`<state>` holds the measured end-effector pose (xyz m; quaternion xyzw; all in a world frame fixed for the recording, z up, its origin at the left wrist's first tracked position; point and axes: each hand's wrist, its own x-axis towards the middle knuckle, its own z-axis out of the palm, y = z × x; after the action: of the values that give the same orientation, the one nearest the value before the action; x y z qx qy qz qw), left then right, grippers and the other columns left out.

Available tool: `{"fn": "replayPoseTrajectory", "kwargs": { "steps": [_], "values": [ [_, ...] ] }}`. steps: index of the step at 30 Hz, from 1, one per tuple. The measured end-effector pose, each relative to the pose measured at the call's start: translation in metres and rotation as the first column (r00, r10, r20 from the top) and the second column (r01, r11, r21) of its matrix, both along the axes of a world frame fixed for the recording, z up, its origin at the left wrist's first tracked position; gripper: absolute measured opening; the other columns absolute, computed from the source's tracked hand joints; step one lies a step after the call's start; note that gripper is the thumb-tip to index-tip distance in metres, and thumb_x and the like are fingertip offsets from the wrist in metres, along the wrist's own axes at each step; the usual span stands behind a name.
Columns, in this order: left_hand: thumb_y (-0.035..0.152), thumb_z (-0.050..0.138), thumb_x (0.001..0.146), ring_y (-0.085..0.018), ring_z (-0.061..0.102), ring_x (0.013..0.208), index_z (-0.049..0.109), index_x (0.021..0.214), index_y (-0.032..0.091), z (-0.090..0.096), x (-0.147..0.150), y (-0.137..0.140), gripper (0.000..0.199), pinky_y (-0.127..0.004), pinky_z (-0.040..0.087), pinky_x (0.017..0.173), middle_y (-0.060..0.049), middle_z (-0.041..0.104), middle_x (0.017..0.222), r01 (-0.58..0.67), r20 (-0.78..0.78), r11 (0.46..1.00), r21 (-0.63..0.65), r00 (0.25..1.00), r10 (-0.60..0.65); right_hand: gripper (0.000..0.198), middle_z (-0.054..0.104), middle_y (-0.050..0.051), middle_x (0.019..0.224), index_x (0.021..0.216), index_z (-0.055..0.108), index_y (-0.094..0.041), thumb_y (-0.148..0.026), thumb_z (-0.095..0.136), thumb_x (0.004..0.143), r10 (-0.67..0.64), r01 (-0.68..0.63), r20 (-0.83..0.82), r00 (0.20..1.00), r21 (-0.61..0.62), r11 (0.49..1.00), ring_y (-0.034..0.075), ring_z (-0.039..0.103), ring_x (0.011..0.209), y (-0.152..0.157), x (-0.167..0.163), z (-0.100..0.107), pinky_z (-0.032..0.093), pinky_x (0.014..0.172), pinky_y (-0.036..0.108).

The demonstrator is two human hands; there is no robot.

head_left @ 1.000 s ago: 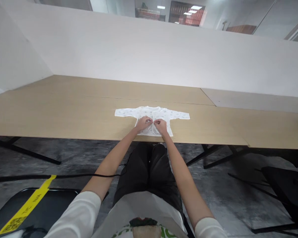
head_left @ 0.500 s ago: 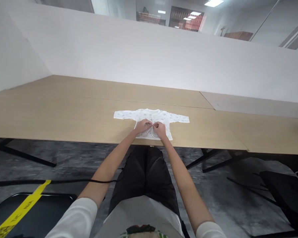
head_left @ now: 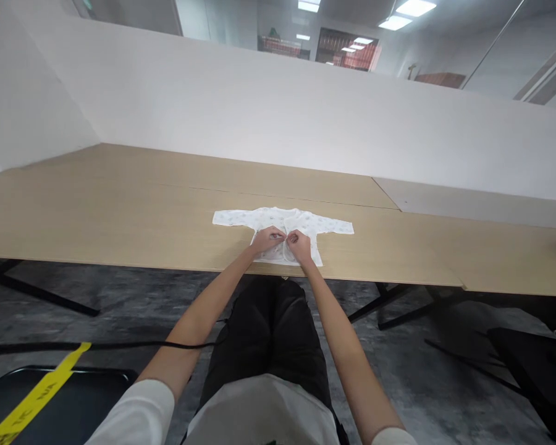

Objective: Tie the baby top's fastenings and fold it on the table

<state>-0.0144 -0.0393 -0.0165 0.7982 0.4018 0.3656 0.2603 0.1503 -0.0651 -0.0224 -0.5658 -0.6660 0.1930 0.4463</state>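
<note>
A small white baby shirt point(head_left: 278, 219) with a faint print lies spread on the table, its sleeves stretched out to both sides and its hem near the front edge. At the middle of its front opening, my left hand point(head_left: 267, 239) pinches the fabric from the left. My right hand point(head_left: 299, 245) pinches it from the right, fingertips almost touching the left ones. Whatever small fastening sits between the fingertips is too small to make out. Both hands cover part of the lower front.
The wooden table point(head_left: 134, 210) runs wide to both sides, with a white partition point(head_left: 241, 99) behind it. A black chair point(head_left: 88, 402) with a yellow strap point(head_left: 41, 395) stands at lower left, and a black cable point(head_left: 120, 344) crosses by my left arm. Another dark chair point(head_left: 528, 364) is at right.
The camera view has tilted slightly, so everything sits a little lower. Both hands stay pinched at the shirt's front opening, with hardly any movement.
</note>
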Motion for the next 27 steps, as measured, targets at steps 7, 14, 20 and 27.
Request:
{"fn": "replayPoseTrajectory", "kwargs": {
  "steps": [7,14,20,27],
  "values": [
    [0.038,0.059,0.078,-0.018,0.062,0.088,0.070,0.089,0.021,0.000,0.003,-0.003,0.023,-0.028,0.047,0.081,-0.003,0.070,0.095,-0.074,-0.065,0.997,0.012,0.995,0.075,0.009,0.068,0.000,0.070,0.084,0.061,-0.022,-0.024,0.056,0.076,0.010,-0.010,-0.008,1.000,-0.013,1.000,0.017,0.064,0.070,-0.001,0.000,0.000,0.048,0.070,0.027],
    [0.039,0.056,0.082,-0.021,0.060,0.094,0.071,0.094,0.025,0.001,0.005,-0.002,0.024,-0.034,0.042,0.090,-0.002,0.070,0.097,-0.043,-0.249,0.996,0.075,0.967,0.060,0.011,0.065,0.000,0.066,0.080,0.062,-0.021,-0.030,0.060,0.075,0.034,-0.038,-0.060,0.998,-0.069,0.997,0.016,0.063,0.066,0.005,0.000,-0.002,0.046,0.065,0.026],
    [0.041,0.056,0.081,-0.022,0.062,0.090,0.071,0.100,0.023,0.003,0.002,-0.006,0.030,-0.033,0.046,0.084,-0.005,0.070,0.097,-0.113,-0.233,0.994,0.002,0.966,0.111,0.034,0.056,-0.005,0.057,0.098,0.061,-0.018,-0.016,0.056,0.065,0.103,-0.139,-0.161,0.982,-0.232,0.963,0.013,0.054,0.052,0.019,0.031,0.009,0.042,0.053,0.023],
    [0.034,0.049,0.084,-0.019,0.064,0.084,0.069,0.097,0.019,0.031,-0.012,0.050,0.028,-0.027,0.048,0.072,-0.005,0.071,0.095,-0.142,-0.228,0.981,-0.134,0.968,0.109,0.028,0.065,0.004,0.070,0.098,0.062,-0.016,-0.030,0.062,0.073,0.105,-0.121,-0.067,0.992,-0.311,0.943,0.016,0.058,0.058,0.050,0.083,0.038,0.044,0.056,0.026]
  ]
}}
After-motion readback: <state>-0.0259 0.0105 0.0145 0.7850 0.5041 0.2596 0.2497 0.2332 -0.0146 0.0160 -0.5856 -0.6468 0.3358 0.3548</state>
